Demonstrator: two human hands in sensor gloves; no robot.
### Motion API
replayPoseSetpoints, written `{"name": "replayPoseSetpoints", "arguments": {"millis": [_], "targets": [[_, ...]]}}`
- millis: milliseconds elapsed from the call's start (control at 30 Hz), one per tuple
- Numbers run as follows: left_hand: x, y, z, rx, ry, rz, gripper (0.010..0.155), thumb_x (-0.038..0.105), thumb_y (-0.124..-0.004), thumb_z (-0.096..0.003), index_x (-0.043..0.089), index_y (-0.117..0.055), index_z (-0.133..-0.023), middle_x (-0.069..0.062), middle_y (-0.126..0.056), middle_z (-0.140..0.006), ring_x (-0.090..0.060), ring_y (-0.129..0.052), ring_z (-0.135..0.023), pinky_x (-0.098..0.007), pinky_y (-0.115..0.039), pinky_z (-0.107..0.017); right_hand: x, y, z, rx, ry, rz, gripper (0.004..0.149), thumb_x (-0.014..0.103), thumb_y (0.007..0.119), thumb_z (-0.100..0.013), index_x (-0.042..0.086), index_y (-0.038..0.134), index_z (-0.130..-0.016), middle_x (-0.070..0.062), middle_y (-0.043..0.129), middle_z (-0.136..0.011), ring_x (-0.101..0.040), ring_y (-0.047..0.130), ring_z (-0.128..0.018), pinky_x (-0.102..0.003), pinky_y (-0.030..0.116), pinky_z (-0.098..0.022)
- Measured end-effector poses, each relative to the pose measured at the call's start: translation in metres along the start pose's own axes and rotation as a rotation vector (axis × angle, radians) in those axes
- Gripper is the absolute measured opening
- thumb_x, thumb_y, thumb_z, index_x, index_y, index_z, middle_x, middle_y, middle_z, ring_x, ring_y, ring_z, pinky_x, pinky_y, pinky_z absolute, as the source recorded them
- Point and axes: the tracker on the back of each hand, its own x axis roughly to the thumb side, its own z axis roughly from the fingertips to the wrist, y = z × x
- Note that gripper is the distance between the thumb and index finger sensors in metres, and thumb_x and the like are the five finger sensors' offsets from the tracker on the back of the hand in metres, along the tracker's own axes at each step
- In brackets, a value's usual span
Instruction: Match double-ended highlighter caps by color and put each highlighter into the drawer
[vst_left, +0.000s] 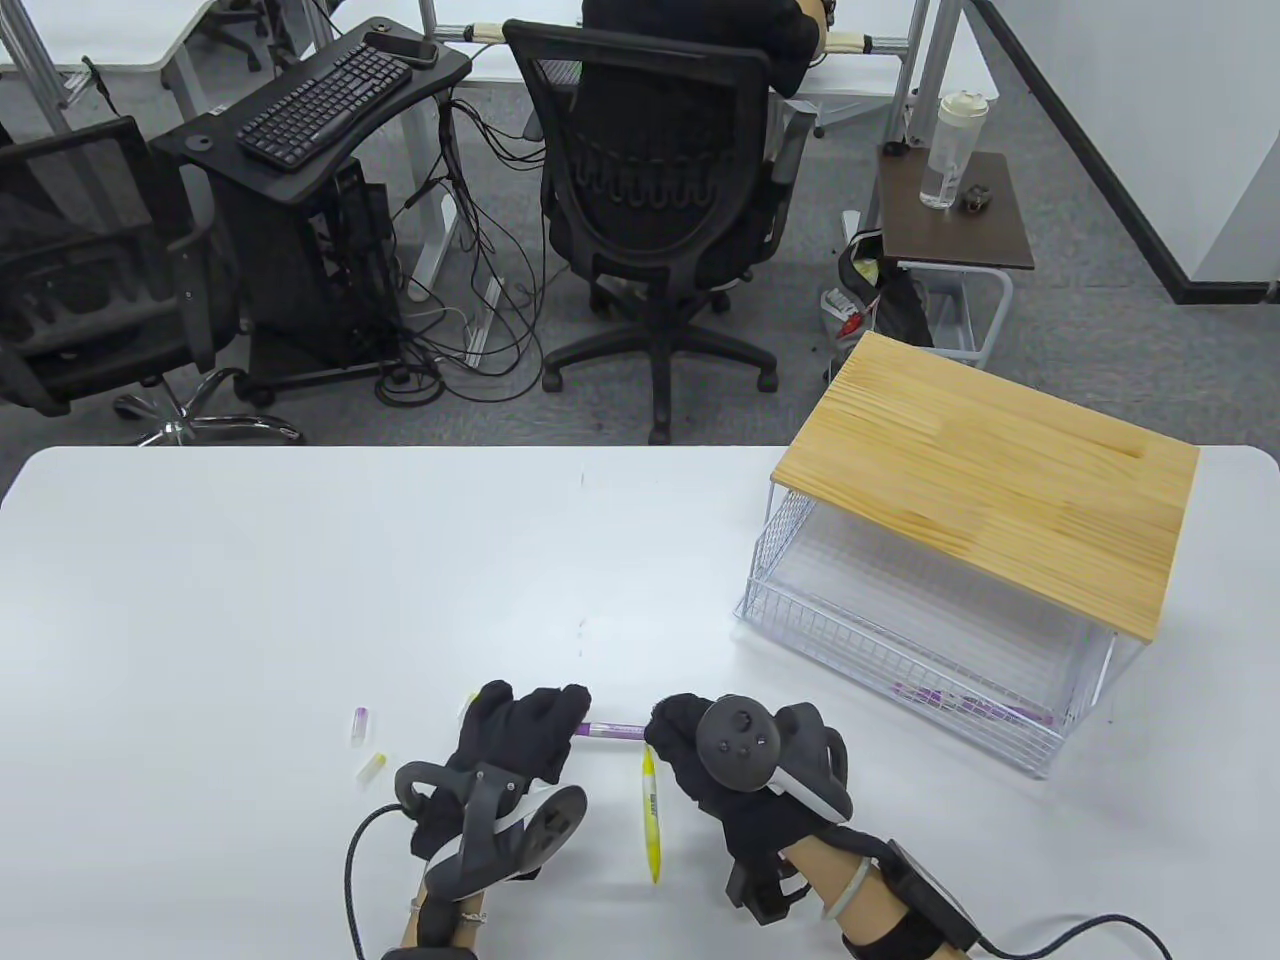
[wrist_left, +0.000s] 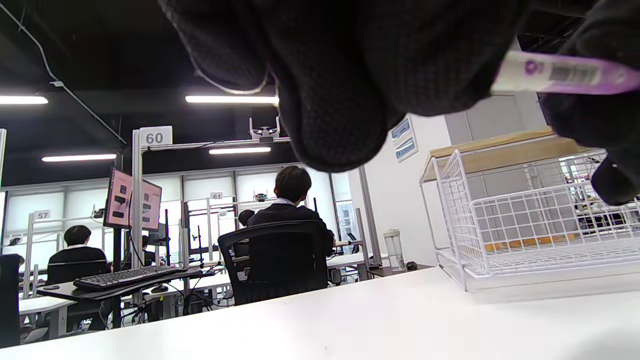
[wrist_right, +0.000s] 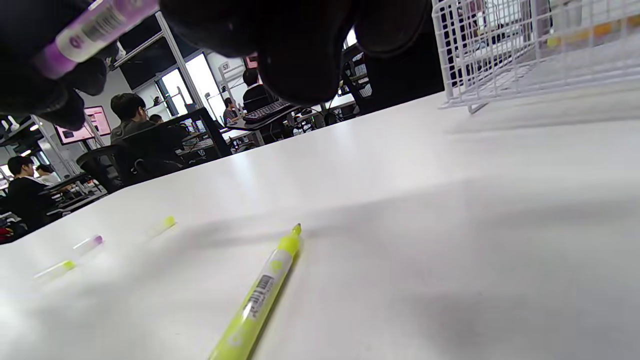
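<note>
Both hands hold a purple highlighter (vst_left: 612, 730) level above the table, my left hand (vst_left: 545, 725) gripping its left end and my right hand (vst_left: 672, 735) its right end. The same purple highlighter (wrist_left: 560, 75) shows at the left wrist view's top right, and in the right wrist view the purple highlighter (wrist_right: 95, 30) is at the top left. An uncapped yellow highlighter (vst_left: 650, 815) lies on the table between the hands; its bare tip shows on the yellow highlighter (wrist_right: 260, 295). A purple cap (vst_left: 359, 724) and a yellow cap (vst_left: 371, 767) lie left of my left hand.
A white wire drawer (vst_left: 900, 640) stands pulled out under a wooden-topped rack (vst_left: 990, 480) at the right, with purple highlighters (vst_left: 975, 708) inside it. A third loose cap, yellow (wrist_right: 162, 225), lies near the others. Office chairs and desks stand beyond the table's far edge.
</note>
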Motion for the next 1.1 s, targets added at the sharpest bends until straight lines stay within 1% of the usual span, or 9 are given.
{"name": "replayPoseSetpoints", "arguments": {"millis": [67, 133, 233, 400, 533, 667, 767, 933, 1100], "targets": [[0.005, 0.000, -0.002, -0.025, -0.013, -0.018, 0.049, 0.035, -0.084, -0.0375, 0.031, -0.084, -0.087, 0.008, -0.097, -0.079, -0.003, -0.106, -0.054, -0.043, -0.077, -0.069, -0.003, 0.000, -0.003, 0.033, 0.012, 0.003, 0.044, 0.055, 0.044, -0.059, 0.035, 0.058, -0.096, 0.017, 0.078, -0.071, -0.012, 0.084, -0.077, -0.050, 0.052, -0.086], [0.010, -0.001, -0.003, -0.063, -0.024, -0.024, 0.052, 0.036, -0.083, -0.0382, 0.030, -0.081, -0.090, 0.008, -0.096, -0.080, -0.002, -0.106, -0.055, -0.044, -0.077, -0.069, -0.002, 0.005, -0.005, 0.052, 0.009, 0.042, 0.044, 0.054, 0.047, -0.060, 0.035, 0.058, -0.098, 0.013, 0.079, -0.084, -0.020, 0.081, -0.089, -0.056, 0.046, -0.086], [0.029, -0.004, -0.006, -0.113, -0.070, -0.004, 0.055, 0.037, -0.082, -0.0399, 0.028, -0.078, -0.094, 0.006, -0.095, -0.083, -0.001, -0.105, -0.057, -0.046, -0.075, -0.070, 0.010, 0.020, -0.003, 0.071, -0.026, 0.135, 0.048, 0.057, 0.050, -0.058, 0.039, 0.055, -0.102, 0.012, 0.075, -0.100, -0.025, 0.072, -0.103, -0.059, 0.041, -0.086], [0.048, -0.003, -0.002, -0.097, -0.148, -0.147, 0.058, 0.037, -0.081, -0.0400, 0.031, -0.073, -0.098, 0.010, -0.092, -0.087, 0.001, -0.103, -0.063, -0.046, -0.074, -0.071, 0.030, 0.029, 0.007, -0.001, -0.071, 0.287, 0.048, 0.054, 0.055, -0.057, 0.040, 0.056, -0.103, 0.014, 0.074, -0.104, -0.023, 0.072, -0.105, -0.059, 0.043, -0.087], [0.037, -0.004, -0.003, -0.120, -0.114, -0.096, 0.060, 0.044, -0.072, -0.0449, 0.031, -0.065, -0.104, 0.005, -0.085, -0.098, -0.007, -0.099, -0.076, -0.054, -0.068, -0.073, 0.030, 0.020, 0.011, -0.066, -0.063, 0.270, 0.045, 0.055, 0.061, -0.057, 0.041, 0.062, -0.100, 0.013, 0.072, -0.101, -0.021, 0.074, -0.099, -0.058, 0.045, -0.086], [-0.002, 0.001, -0.002, -0.117, 0.027, -0.174, 0.058, 0.045, -0.068, -0.0468, 0.031, -0.066, -0.103, 0.004, -0.083, -0.100, -0.010, -0.097, -0.080, -0.057, -0.065, -0.073, 0.025, 0.011, 0.012, -0.096, -0.049, 0.208, 0.045, 0.054, 0.063, -0.057, 0.039, 0.062, -0.100, 0.011, 0.074, -0.097, -0.020, 0.078, -0.092, -0.056, 0.049, -0.086], [-0.040, 0.008, 0.004, -0.134, 0.171, -0.205, 0.056, 0.045, -0.067, -0.0476, 0.031, -0.069, -0.102, 0.004, -0.084, -0.100, -0.011, -0.098, -0.080, -0.058, -0.065, -0.073, 0.024, 0.007, 0.012, -0.121, -0.042, 0.203, 0.050, 0.051, 0.065, -0.058, 0.041, 0.052, -0.106, 0.014, 0.074, -0.099, -0.018, 0.079, -0.093, -0.051, 0.054, -0.086], [-0.103, 0.008, 0.022, -0.189, 0.402, -0.036, 0.056, 0.044, -0.066, -0.0491, 0.027, -0.072, -0.102, -0.001, -0.085, -0.100, -0.017, -0.098, -0.079, -0.061, -0.065, -0.071, 0.022, 0.007, 0.011, -0.127, -0.029, 0.196, 0.064, 0.049, 0.069, -0.058, 0.046, 0.032, -0.111, 0.019, 0.074, -0.101, -0.012, 0.085, -0.088, -0.041, 0.063, -0.085], [-0.138, -0.010, 0.037, -0.304, 0.566, 0.005, 0.059, 0.045, -0.065, -0.0498, 0.022, -0.071, -0.104, -0.007, -0.085, -0.100, -0.022, -0.098, -0.080, -0.064, -0.064, -0.068, 0.022, 0.010, 0.009, -0.109, -0.032, 0.181, 0.076, 0.048, 0.068, -0.060, 0.052, 0.010, -0.110, 0.021, 0.070, -0.103, -0.007, 0.087, -0.084, -0.036, 0.067, -0.083]]}}
